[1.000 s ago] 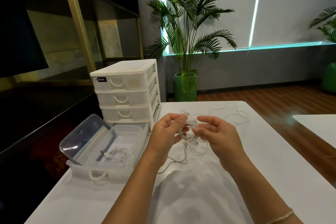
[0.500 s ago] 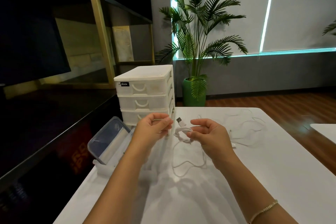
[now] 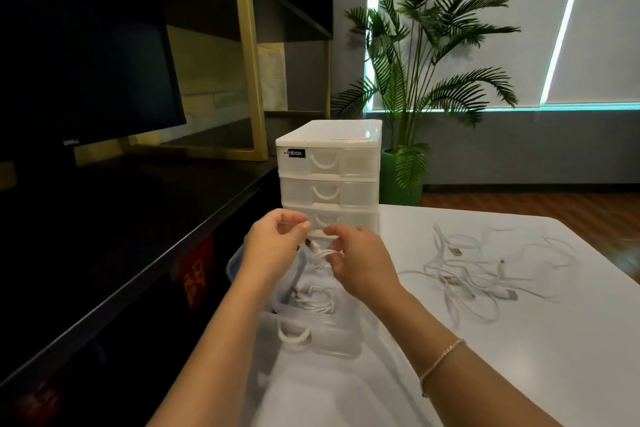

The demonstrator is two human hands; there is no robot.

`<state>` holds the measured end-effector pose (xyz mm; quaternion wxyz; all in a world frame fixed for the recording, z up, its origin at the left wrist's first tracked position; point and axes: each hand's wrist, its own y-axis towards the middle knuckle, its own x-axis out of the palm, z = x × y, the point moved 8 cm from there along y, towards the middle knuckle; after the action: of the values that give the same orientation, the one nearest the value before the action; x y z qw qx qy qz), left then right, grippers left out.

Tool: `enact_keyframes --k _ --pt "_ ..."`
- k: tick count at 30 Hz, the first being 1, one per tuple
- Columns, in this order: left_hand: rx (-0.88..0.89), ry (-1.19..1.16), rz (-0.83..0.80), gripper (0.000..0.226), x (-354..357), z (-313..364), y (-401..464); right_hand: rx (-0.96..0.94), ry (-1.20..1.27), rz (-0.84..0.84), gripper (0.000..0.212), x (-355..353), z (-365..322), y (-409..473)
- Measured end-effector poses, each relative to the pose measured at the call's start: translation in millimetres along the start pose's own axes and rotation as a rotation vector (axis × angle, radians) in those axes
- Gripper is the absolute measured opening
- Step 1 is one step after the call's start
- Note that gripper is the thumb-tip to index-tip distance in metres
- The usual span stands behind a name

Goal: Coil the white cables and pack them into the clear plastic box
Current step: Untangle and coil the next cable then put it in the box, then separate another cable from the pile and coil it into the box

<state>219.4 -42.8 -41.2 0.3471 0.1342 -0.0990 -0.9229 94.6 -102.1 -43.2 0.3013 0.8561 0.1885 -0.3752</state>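
Head view: both hands, left (image 3: 273, 246) and right (image 3: 358, 262), are pinching a coiled cable (image 3: 320, 256) above the box (image 3: 311, 333), seemingly for packing.

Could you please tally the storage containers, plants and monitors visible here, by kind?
White drawer unit: 1
Clear plastic box: 1
Potted palm: 1
Dark monitor: 1
Total: 4
The loose white cables on the table are too tangled to count.
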Motion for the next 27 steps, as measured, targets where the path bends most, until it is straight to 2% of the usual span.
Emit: enact_keyframes --k 3,8,15,21,27 --pt "0.021 0.03 -0.005 0.011 0 1 1 -0.096 -0.202 -0.031 0.042 15 -9 3" --pt "0.026 0.053 -0.016 0.011 0 -3 2 -0.149 -0.345 -0.066 0.042 22 -15 8" --pt "0.005 0.045 -0.021 0.013 6 -9 1 -0.151 -0.476 -0.253 0.022 32 -5 13" --pt "0.008 0.032 -0.025 0.013 7 -5 0 -0.103 -0.42 -0.333 0.024 36 2 14" --pt "0.009 0.039 -0.028 0.014 16 -3 -1 -0.037 -0.289 -0.233 0.025 9 7 12"
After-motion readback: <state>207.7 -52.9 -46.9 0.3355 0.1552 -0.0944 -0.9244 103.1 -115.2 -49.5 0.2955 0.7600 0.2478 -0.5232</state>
